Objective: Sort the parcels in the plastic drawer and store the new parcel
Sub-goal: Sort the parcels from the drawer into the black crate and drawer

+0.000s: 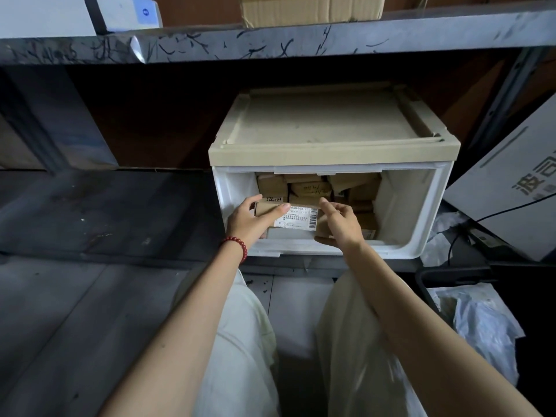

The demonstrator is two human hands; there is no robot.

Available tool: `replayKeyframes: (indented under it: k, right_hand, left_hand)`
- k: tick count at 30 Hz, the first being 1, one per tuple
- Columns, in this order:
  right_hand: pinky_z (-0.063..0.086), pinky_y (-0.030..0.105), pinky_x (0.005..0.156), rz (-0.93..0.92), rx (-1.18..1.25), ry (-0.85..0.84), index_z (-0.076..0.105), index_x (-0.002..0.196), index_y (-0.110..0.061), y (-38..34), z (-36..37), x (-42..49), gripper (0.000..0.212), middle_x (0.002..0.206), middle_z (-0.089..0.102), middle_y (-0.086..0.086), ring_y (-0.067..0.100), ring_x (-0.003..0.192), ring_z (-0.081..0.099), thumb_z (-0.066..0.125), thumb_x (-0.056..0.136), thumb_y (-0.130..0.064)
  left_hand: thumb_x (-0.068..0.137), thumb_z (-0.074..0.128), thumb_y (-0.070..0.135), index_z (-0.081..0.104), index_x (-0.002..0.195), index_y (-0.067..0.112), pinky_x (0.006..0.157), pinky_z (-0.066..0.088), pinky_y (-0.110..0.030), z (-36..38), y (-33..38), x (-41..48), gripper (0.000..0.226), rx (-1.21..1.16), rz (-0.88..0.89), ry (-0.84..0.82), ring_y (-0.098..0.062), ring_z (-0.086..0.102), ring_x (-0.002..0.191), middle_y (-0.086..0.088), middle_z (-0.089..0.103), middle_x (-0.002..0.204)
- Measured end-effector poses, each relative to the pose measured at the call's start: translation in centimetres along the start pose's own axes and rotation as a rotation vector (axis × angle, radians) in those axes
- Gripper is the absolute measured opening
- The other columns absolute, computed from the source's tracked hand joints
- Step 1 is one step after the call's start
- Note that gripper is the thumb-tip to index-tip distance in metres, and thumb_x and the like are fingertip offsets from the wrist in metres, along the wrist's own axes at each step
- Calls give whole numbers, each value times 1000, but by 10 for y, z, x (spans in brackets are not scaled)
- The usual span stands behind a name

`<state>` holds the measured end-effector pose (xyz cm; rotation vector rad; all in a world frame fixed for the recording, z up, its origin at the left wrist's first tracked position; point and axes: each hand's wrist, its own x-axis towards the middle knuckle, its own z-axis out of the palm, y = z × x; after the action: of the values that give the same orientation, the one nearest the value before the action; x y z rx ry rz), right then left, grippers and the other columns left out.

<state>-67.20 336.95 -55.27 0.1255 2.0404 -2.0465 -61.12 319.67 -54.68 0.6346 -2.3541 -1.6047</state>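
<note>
**Parcel being held in both hands at the drawer front**

Drawer, white plastic, is standing pulled out from under the beige lid of its cabinet, which is sitting on the lower shelf.

Both hands are reaching into the drawer and gripping one brown parcel, which has a white barcode label facing up. It is sitting at the near-left of the drawer, just inside the front wall.

The left hand, with a red bracelet on its wrist, is clamping the parcel's left end. Its thumb is lying across the top face and its fingers are curling over the far edge.

The right hand is closing on the right end. Its index finger is stretching along the far corner and its thumb is showing beneath the near edge.

Other parcels, all brown card, are packing the back and right of the drawer. Some are standing on edge, and one is showing handwritten numbers.

A scratched upper shelf is running overhead, carrying a carton. Right of the drawer, a grey box is leaning tilted with a black cable crossing it. A crumpled bag is lying lower right.
</note>
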Motion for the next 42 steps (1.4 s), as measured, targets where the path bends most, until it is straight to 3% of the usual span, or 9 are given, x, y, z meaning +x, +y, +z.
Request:
replayKeyframes:
  k: [3,9,13,16,20,24,31,37,42]
  right_hand:
    - [59,35,74,60,-44,-30,40,137,-11,2,0,2,66,118,59,10,22,106,59,64,87,-47]
    - [54,37,91,23,-110,-151,17,148,-16,9,-4,7,98,131,46,5,22,119,53,82,75,-28]
    - [55,36,89,44,-141,-175,23,148,-17,13,-9,11,96,138,42,7,24,122,51,83,73,-14]
    - [55,32,84,-16,-236,-141,30,143,-16,16,-15,15,91,135,49,5,23,119,54,85,71,-20]
    - [49,42,100,-71,-404,-60,33,144,-16,14,-19,20,92,135,53,4,24,122,53,80,71,-46]
    - [44,39,103,-5,-468,-23,46,138,-11,14,-20,23,84,134,55,6,25,122,53,70,74,-61]
    - [51,38,94,135,-56,-28,53,129,-9,21,-35,27,72,123,61,3,22,109,61,72,77,-54]
    - [57,48,85,151,-140,-122,56,121,-20,33,-101,7,59,123,60,4,26,111,60,74,75,-54]
    - [59,40,76,183,-128,-117,54,126,-20,29,-155,-15,61,124,60,5,26,111,61,73,77,-51]
  left_hand:
    - [62,81,58,52,129,29,62,57,-24,0,-1,2,79,-54,-70,-30,-13,67,94,-1,58,124]
    - [59,89,38,46,132,22,74,58,-27,0,0,1,86,-25,-95,-67,-4,62,81,3,57,116]
    - [55,93,20,53,132,18,67,60,-27,1,-6,3,87,48,-106,-170,-10,65,82,-2,63,118]
    - [61,89,34,54,127,18,69,59,-28,2,-8,5,77,103,-87,-106,-10,65,87,1,64,114]
    - [66,81,51,57,116,31,82,55,-30,9,-4,5,59,194,-20,-48,-13,61,99,9,62,104]
    - [74,75,52,63,102,33,73,43,-18,15,0,6,37,163,36,4,-10,59,93,13,64,96]
    - [80,67,55,57,119,27,86,45,-24,33,-3,8,49,221,32,-108,-16,59,105,5,65,116]
    - [81,66,56,41,142,20,92,38,-24,55,2,-3,75,239,10,-274,-20,48,126,0,51,140]
    - [73,70,64,23,151,10,112,33,-36,91,19,-18,106,284,-4,-415,-23,37,138,-5,33,153]
